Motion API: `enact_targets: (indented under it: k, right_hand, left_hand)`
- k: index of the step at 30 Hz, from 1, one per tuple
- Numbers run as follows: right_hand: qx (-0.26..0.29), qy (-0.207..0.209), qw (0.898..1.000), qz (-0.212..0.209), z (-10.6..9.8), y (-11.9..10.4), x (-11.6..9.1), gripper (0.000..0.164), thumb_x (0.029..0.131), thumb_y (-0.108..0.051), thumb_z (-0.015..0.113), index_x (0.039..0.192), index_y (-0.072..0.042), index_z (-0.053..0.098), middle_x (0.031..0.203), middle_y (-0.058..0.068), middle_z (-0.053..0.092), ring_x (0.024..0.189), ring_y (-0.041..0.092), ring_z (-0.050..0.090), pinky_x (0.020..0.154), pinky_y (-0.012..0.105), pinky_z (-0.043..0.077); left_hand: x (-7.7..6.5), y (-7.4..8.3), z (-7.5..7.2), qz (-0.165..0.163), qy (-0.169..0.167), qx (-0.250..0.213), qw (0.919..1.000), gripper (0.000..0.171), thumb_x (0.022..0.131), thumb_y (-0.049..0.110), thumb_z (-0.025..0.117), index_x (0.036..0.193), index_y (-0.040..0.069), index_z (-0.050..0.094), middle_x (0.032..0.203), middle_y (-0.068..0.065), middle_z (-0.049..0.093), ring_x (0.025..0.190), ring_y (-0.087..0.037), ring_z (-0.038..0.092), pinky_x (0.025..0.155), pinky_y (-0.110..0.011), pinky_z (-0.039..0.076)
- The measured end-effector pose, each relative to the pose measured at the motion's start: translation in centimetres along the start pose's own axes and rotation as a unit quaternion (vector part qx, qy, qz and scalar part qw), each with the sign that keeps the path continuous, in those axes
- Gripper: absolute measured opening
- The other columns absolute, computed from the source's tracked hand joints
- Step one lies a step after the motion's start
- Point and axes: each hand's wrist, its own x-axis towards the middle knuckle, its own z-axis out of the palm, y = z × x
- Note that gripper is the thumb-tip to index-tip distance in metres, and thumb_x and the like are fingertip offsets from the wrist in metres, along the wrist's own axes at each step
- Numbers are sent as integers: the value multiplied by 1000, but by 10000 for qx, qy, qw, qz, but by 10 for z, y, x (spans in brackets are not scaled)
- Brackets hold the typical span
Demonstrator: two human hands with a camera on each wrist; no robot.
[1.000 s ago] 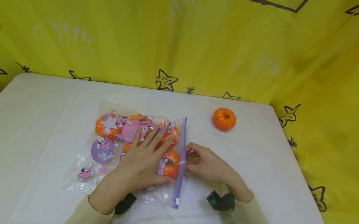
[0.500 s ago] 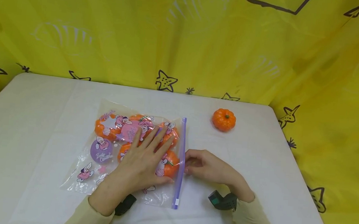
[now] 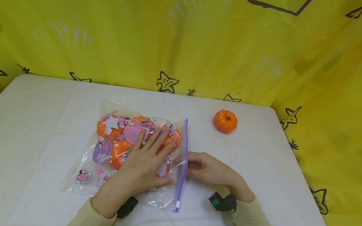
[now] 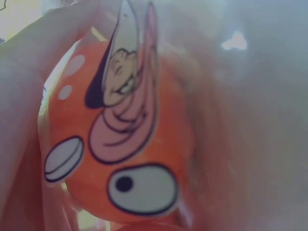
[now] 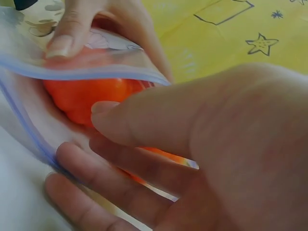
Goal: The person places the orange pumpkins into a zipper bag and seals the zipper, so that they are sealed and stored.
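A clear zip bag [image 3: 159,200] with cartoon prints and a purple zip edge lies flat on the table, with several small orange pumpkins [image 3: 118,155] inside it. My left hand [image 3: 144,164] rests on top of the bag, fingers spread over the pumpkins. At the bag's right end, my right hand [image 3: 210,169] has its fingertips inside the parted zip mouth. In the right wrist view its thumb and loosely extended fingers are at a pumpkin [image 5: 91,98] just within the mouth; whether they press it is unclear. Printed plastic covers a pumpkin [image 4: 168,125] in the left wrist view.
One loose orange pumpkin [image 3: 225,121] sits on the white-covered table [image 3: 260,150] toward the back right. A yellow patterned curtain [image 3: 186,40] stands behind the table and along its right side. Dark wrist devices [image 3: 223,201] are worn near both sleeves.
My right fingertips have slid left into the bag's mouth. The pumpkins in the front row inside the bag have shifted left. My left hand stays almost in place.
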Motion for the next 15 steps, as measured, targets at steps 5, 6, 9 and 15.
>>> enact_targets:
  k: [5,6,9,15]
  right_hand:
    - [39,276,9992,291,-9,0,-8,34,96,-6,61,130,-5,59,123,11,67,107,19,67,94,22,54]
    - [-13,391,9986,359,-12,0,-11,33,96,-7,61,129,-5,60,121,12,68,105,20,68,92,22,55]
    - [-218,717,9957,539,-19,-1,-16,32,96,-10,62,128,-7,61,121,10,68,106,22,67,89,22,56]
    - [-774,1419,9835,808,-33,-4,-24,30,96,-13,62,125,-8,64,126,9,66,108,23,66,91,28,57]
  left_hand:
    - [0,0,1,30,34,33,10000,107,72,79,66,156,21,33,166,-13,21,154,-34,17,123,-62,4]
    - [0,0,2,31,31,43,10000,107,72,79,66,156,21,33,166,-13,21,154,-34,16,123,-62,4]
    - [0,0,2,27,23,79,10000,106,72,78,66,156,21,34,165,-13,21,154,-34,16,123,-61,3]
    - [0,1,2,-25,-90,106,9999,105,73,78,65,156,22,32,166,-12,20,155,-34,13,123,-61,2]
